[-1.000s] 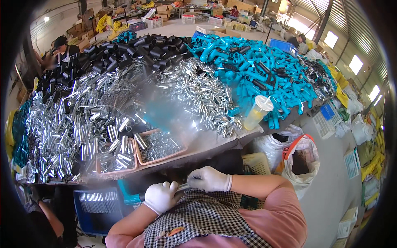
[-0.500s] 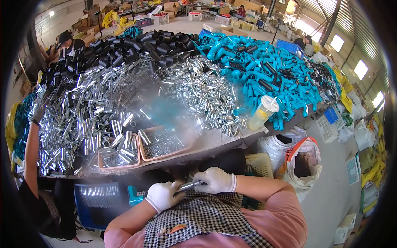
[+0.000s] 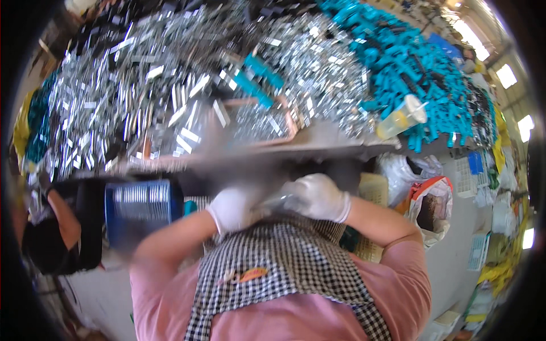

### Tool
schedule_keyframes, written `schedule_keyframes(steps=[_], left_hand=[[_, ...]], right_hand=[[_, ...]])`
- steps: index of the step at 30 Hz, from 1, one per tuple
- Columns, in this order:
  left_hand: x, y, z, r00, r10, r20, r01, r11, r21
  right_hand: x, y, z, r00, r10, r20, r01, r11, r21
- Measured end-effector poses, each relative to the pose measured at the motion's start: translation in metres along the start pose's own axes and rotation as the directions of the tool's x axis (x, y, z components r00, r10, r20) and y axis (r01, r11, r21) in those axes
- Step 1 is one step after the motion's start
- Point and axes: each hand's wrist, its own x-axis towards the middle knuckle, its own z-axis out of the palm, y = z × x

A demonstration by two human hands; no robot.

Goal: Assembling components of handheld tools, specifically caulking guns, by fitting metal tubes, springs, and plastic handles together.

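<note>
Both my hands wear white gloves and meet in front of my checked apron, blurred by motion. My left hand (image 3: 234, 209) is closed round one end of a silver metal tube (image 3: 277, 202). The other end is in the closed fingers of my right hand (image 3: 319, 197). A small teal piece (image 3: 189, 207) shows beyond my left forearm; whether it joins the tube I cannot tell. Ahead lies a table heaped with shiny metal tubes (image 3: 187, 96). Two teal parts (image 3: 254, 79) show above a pink-rimmed tray (image 3: 291, 122) of small metal pieces.
Teal plastic parts (image 3: 398, 62) pile up at the far right, near a lidded drink cup (image 3: 401, 119). A blue basket (image 3: 139, 202) stands left of my arm. White sacks (image 3: 435, 210) and a cream crate (image 3: 372, 190) are to the right. At far left a co-worker's arm (image 3: 63, 219) reaches in.
The view has tipped down, so the table and my hands sit higher in it. My hands still hold the metal tube together. The co-worker's arm at the left has drawn back from the heap.
</note>
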Motion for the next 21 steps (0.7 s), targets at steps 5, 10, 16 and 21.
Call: schedule_keyframes(steps=[5, 10, 16, 21], left_hand=[[0.004, -0.030, -0.007, 0.636, 0.112, 0.763, 0.599, 0.552, -0.580], [-0.002, -0.027, -0.001, 0.748, 0.014, 0.664, 0.472, 0.691, -0.547], [-0.012, 0.004, 0.015, 0.999, 0.025, 0.026, -0.034, 0.891, 0.453], [-0.010, -0.012, 0.022, 0.997, -0.017, 0.077, -0.010, 0.945, 0.327]], right_hand=[[0.001, -0.011, -0.006, 0.862, -0.506, -0.033, 0.480, 0.834, -0.271], [0.007, -0.012, -0.003, 0.882, -0.461, -0.097, 0.443, 0.882, -0.160], [0.005, -0.012, 0.018, 0.535, 0.510, 0.673, -0.791, 0.023, 0.612], [0.003, -0.007, 0.017, 0.596, 0.532, 0.602, -0.792, 0.266, 0.549]])
